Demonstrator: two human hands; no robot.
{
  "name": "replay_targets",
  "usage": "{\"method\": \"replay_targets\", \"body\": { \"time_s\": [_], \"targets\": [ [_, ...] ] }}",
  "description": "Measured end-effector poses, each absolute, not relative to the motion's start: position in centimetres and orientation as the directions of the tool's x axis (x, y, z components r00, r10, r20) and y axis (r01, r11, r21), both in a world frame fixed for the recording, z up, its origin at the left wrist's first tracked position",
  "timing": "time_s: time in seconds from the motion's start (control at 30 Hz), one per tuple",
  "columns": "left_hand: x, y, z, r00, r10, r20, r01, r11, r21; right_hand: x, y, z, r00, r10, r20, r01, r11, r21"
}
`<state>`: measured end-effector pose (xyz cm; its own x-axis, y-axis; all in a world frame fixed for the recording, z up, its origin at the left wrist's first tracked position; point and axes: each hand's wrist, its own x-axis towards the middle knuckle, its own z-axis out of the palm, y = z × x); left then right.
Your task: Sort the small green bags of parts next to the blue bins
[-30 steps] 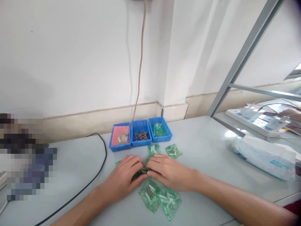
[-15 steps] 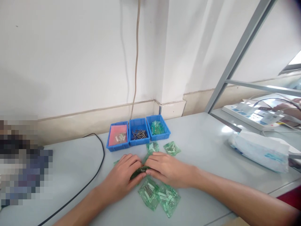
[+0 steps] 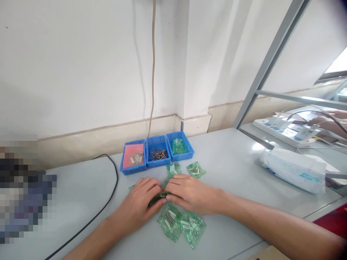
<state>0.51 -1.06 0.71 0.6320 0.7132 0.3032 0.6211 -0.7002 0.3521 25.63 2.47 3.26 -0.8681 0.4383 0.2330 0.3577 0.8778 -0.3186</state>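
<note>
Between my two hands is a green plastic bag (image 3: 158, 197), pinched at its edge and partly hidden by my fingers. My left hand (image 3: 142, 198) is closed on its left side, thumb toward me. My right hand (image 3: 189, 193) grips the right side, fingertips meeting the left ones. Just below lie two filled green bags, one with screws and white pieces (image 3: 169, 221) and another overlapping it (image 3: 192, 228). Beyond my hands rest two more green bags, one near my right fingers (image 3: 173, 168) and one farther right (image 3: 196, 169). A bit of green plastic shows left of my left hand.
Three blue bins stand by the wall: one with pink sheet and white pieces (image 3: 133, 168), one of screws (image 3: 158, 163), one of green bags (image 3: 180, 156). A black cable (image 3: 108, 202) runs left. Right are a white plastic package (image 3: 295, 172), power strip (image 3: 282, 133) and metal frame (image 3: 267, 68).
The view has shifted slightly, so the scene sits a little farther left. Both hands keep their hold on the green bag with hardly any movement.
</note>
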Motion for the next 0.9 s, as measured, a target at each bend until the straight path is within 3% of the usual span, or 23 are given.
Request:
{"method": "replay_targets", "body": {
  "time_s": [0.9],
  "targets": [
    [0.64,-1.04,0.84,0.628,0.698,0.345,0.616,-0.716,0.328,25.63,2.43,3.27,-0.866,0.439,0.238,0.352,0.874,-0.334]
  ]
}}
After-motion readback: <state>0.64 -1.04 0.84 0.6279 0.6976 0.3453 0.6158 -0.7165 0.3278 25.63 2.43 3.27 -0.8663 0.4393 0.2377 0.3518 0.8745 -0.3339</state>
